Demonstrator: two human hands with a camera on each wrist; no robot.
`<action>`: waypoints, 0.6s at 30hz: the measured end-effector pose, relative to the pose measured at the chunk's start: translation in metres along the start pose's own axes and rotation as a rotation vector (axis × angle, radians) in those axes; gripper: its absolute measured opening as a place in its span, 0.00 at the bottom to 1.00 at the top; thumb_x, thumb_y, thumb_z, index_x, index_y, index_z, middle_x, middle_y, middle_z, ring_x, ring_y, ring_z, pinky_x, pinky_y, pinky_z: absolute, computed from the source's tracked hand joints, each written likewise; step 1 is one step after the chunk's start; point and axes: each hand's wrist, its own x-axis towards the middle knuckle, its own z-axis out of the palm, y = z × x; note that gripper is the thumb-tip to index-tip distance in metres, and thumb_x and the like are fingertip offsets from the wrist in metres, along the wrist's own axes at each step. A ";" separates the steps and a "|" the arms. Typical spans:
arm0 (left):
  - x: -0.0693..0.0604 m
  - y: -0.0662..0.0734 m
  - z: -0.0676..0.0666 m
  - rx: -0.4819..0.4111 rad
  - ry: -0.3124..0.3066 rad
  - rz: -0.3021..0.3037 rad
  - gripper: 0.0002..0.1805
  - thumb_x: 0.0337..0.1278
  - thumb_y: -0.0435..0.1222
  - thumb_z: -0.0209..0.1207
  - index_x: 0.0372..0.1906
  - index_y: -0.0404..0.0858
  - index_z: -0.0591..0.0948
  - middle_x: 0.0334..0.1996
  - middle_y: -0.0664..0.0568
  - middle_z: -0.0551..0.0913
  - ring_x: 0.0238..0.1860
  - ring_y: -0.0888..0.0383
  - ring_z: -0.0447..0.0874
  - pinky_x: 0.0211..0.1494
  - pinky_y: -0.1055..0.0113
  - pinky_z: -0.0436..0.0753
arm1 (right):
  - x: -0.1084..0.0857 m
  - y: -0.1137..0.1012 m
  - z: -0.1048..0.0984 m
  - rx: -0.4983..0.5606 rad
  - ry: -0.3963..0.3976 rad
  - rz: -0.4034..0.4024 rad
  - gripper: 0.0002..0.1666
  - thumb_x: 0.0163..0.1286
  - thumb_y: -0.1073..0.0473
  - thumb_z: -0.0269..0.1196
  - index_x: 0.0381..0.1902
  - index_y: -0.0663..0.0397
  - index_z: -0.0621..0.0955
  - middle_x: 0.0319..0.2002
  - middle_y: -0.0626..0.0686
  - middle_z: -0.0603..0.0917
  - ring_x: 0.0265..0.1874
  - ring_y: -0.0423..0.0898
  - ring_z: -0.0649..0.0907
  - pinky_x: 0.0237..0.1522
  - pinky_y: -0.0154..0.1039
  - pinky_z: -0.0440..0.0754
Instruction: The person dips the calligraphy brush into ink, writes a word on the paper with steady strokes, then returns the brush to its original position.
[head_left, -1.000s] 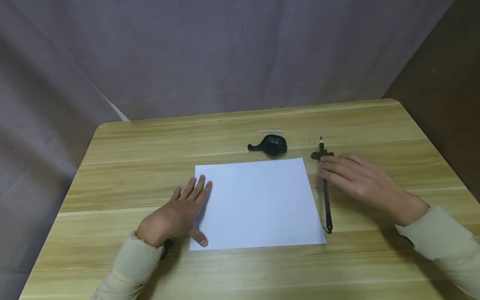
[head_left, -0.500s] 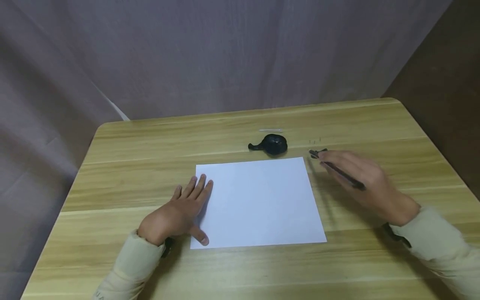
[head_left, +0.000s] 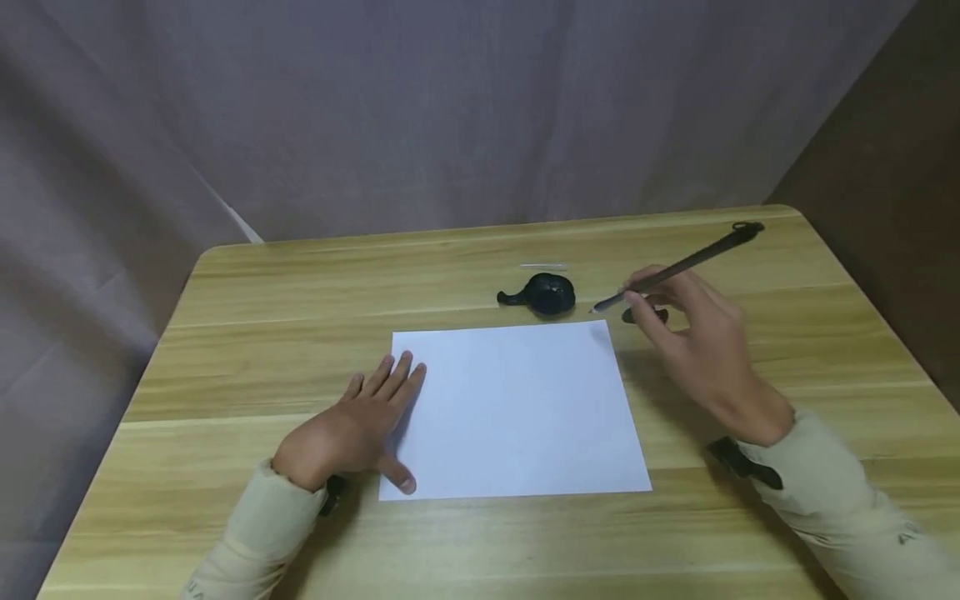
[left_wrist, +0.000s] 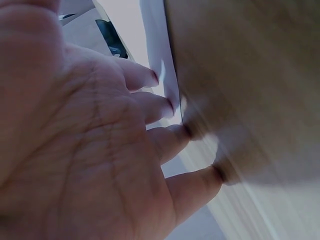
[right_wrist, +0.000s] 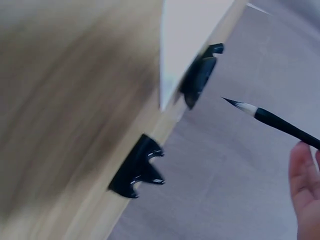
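A dark-handled writing brush (head_left: 675, 268) is pinched between the thumb and fingers of my right hand (head_left: 701, 346). Its pale bristles with a dark point (right_wrist: 240, 105) show in the right wrist view, aimed left and held above the table. Under that hand lies a small black brush rest (right_wrist: 137, 170) with notches. My left hand (head_left: 352, 437) is spread flat, fingers straight, over the left edge of a blank white sheet of paper (head_left: 517, 408). In the left wrist view, some fingertips touch the paper and others reach the wood.
Behind the paper sits a black, gourd-shaped ink dish (head_left: 551, 294) with its stem to the left. A thin clear strip (head_left: 543, 267) lies beyond it. The wooden table (head_left: 262, 333) backs onto a grey curtain (head_left: 450, 117).
My right hand has picked the brush up off its rest and turned it, so the handle now points up and right and the bristles left. The left hand stays on the paper.
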 end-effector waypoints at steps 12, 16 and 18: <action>-0.003 -0.009 -0.005 -0.056 0.047 0.021 0.77 0.38 0.53 0.84 0.86 0.34 0.45 0.87 0.39 0.40 0.86 0.39 0.35 0.82 0.34 0.48 | 0.019 -0.010 0.018 0.062 0.020 0.109 0.10 0.72 0.74 0.67 0.49 0.73 0.81 0.46 0.62 0.89 0.43 0.28 0.84 0.48 0.20 0.82; -0.003 -0.008 -0.005 -0.083 0.050 0.032 0.77 0.39 0.52 0.84 0.86 0.32 0.45 0.86 0.37 0.40 0.86 0.38 0.36 0.83 0.35 0.48 | 0.027 -0.012 0.026 0.125 0.059 0.131 0.10 0.71 0.74 0.67 0.48 0.74 0.82 0.43 0.63 0.89 0.40 0.26 0.85 0.45 0.22 0.83; -0.003 -0.009 -0.006 -0.094 0.053 0.034 0.76 0.39 0.50 0.84 0.86 0.32 0.46 0.86 0.37 0.40 0.86 0.38 0.35 0.83 0.36 0.48 | 0.030 -0.012 0.032 0.162 0.064 0.138 0.09 0.70 0.75 0.67 0.47 0.76 0.82 0.42 0.64 0.89 0.39 0.26 0.85 0.43 0.23 0.84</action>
